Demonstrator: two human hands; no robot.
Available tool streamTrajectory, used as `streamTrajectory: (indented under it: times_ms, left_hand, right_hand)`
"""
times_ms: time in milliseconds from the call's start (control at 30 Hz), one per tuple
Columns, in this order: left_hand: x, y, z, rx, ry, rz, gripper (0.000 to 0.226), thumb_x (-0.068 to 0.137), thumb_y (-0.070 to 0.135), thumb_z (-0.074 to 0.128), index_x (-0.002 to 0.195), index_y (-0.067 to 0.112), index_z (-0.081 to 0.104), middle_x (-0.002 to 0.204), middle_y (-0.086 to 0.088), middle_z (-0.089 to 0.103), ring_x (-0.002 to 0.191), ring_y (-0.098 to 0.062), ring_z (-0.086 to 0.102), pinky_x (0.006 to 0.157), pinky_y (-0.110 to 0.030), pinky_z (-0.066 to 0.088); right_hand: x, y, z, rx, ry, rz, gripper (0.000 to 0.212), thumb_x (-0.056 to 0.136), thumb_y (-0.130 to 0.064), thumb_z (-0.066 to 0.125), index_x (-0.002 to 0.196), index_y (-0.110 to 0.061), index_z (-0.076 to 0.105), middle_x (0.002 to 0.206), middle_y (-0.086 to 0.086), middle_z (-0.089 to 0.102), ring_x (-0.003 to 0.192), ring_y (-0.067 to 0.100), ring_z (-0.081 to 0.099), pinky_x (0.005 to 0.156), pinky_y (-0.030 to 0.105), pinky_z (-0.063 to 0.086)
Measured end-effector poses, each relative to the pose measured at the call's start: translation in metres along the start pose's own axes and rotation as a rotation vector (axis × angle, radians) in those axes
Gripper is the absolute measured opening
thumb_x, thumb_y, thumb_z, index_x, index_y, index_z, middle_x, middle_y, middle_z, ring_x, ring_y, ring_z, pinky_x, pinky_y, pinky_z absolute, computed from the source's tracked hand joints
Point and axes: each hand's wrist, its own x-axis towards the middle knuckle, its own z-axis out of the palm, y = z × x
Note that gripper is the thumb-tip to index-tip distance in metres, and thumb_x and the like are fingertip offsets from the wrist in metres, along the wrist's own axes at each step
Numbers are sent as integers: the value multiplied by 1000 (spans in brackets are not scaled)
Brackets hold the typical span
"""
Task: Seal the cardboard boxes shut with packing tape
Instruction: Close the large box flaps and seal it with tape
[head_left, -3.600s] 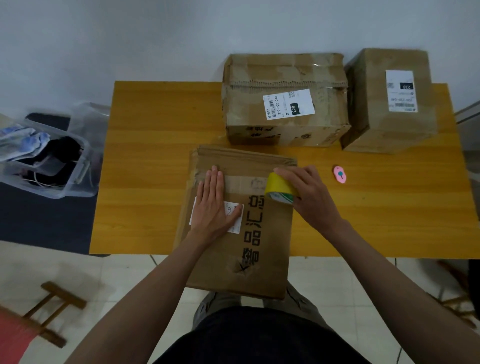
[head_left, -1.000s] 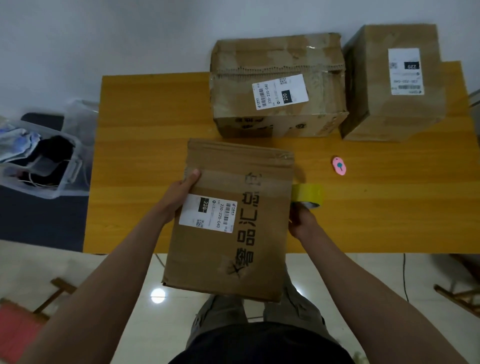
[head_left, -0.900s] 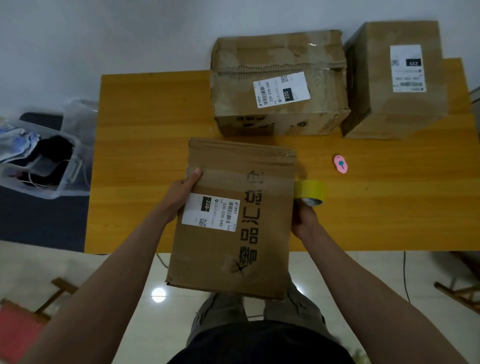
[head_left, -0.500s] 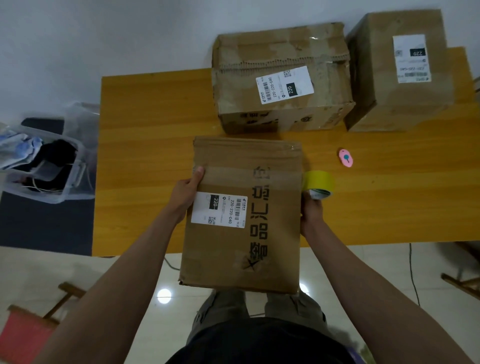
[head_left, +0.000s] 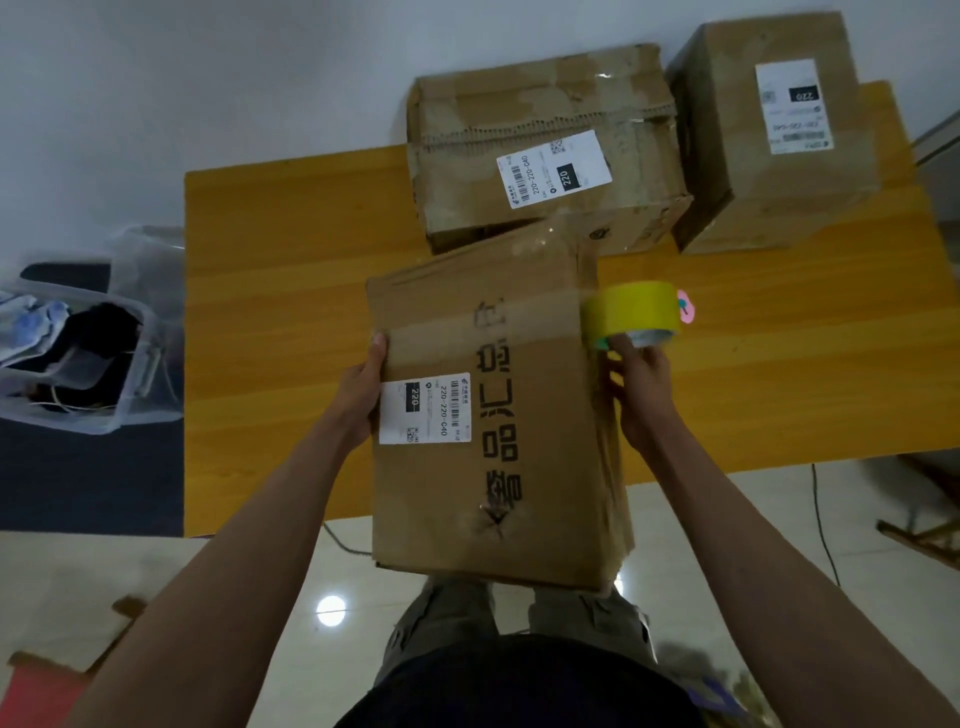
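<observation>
Three cardboard boxes showed: the near box (head_left: 488, 415), tilted over the table (head_left: 291, 312) edge, and two far boxes (head_left: 545, 150) (head_left: 774, 135) behind it. The left hand (head_left: 363, 395) gripped its left side; the right hand (head_left: 641, 379) pinched one yellow tape roll (head_left: 631, 314), half hiding a pink cutter (head_left: 687, 309). One clear bin (head_left: 124, 410) sat on the floor, left.

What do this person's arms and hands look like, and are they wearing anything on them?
Both forearms are bare from the frame's lower edge up to the wrists: no sleeves, gloves, watch or bands show. The left hand and right hand are also bare, with no rings that I can see.
</observation>
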Motion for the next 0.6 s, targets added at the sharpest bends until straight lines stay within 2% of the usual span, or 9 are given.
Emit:
streamTrajectory:
  times_ms: [67, 133, 200, 233, 333, 433, 500, 567, 600]
  left_hand:
    - [5, 3, 12, -63, -84, -22, 56, 99, 65, 39, 118, 20, 66, 106, -7, 78, 95, -27, 75, 76, -43, 58]
    - [14, 3, 27, -102, -140, -57, 53, 105, 56, 34, 127, 17, 63, 117, -7, 73, 105, -26, 71, 78, -40, 57]
    - [29, -5, 37, -96, -159, -99, 53, 109, 46, 36, 137, 6, 56, 134, -17, 63, 122, -34, 61, 85, -45, 56]
    - [32, -8, 41, -98, -148, -99, 49, 110, 38, 39, 136, 0, 56, 133, -22, 61, 122, -38, 59, 86, -48, 56]
    - [33, -17, 40, -47, -87, -37, 17, 104, 18, 51, 97, 8, 63, 93, -11, 65, 87, -30, 62, 77, -40, 53]
    - [26, -6, 23, 264, 187, 171, 15, 95, 19, 62, 83, 10, 65, 81, -13, 65, 74, -22, 58, 69, -41, 48]
    - [4, 15, 6, 217, 329, 368, 19, 102, 23, 55, 101, 9, 68, 93, -11, 69, 73, -16, 63, 68, -42, 53]
    - [-37, 43, -7, 35, 363, 663, 31, 107, 30, 45, 123, 11, 62, 119, -6, 65, 100, -17, 66, 84, -39, 56]
    - [-56, 52, -13, 44, 339, 845, 35, 106, 32, 44, 130, 11, 60, 131, -5, 60, 116, -17, 61, 94, -34, 53]
  right_hand:
    - [-11, -39, 2, -130, -18, -154, 16, 96, -32, 63, 106, -19, 64, 99, -4, 69, 96, 20, 66, 77, 39, 53]
    - [-24, -74, 16, -293, -84, -347, 18, 99, -34, 59, 102, -16, 61, 88, -16, 68, 87, 10, 66, 73, 31, 54]
    - [-36, -94, 42, -537, -130, -581, 30, 99, -33, 52, 121, -14, 54, 104, -9, 65, 94, 11, 61, 76, 28, 49]
    - [-41, -96, 56, -680, -144, -669, 42, 97, -34, 49, 133, -13, 49, 116, 3, 60, 102, 18, 58, 79, 32, 46]
    - [-51, -89, 86, -938, -119, -742, 58, 91, -38, 46, 142, -11, 42, 124, 15, 48, 107, 30, 52, 77, 39, 45]
    - [-54, -83, 93, -982, -103, -754, 64, 89, -49, 37, 141, -12, 42, 123, 15, 48, 106, 32, 52, 73, 38, 46]
    - [-54, -82, 95, -1005, -109, -768, 65, 90, -50, 36, 141, -11, 43, 121, 16, 49, 103, 32, 53, 71, 35, 41]
    - [-57, -84, 98, -1023, -126, -782, 62, 91, -48, 39, 140, -11, 44, 120, 17, 49, 101, 33, 53, 70, 35, 41]
    - [-59, -84, 101, -1029, -137, -793, 60, 91, -48, 41, 139, -12, 44, 119, 16, 49, 101, 33, 53, 70, 36, 43]
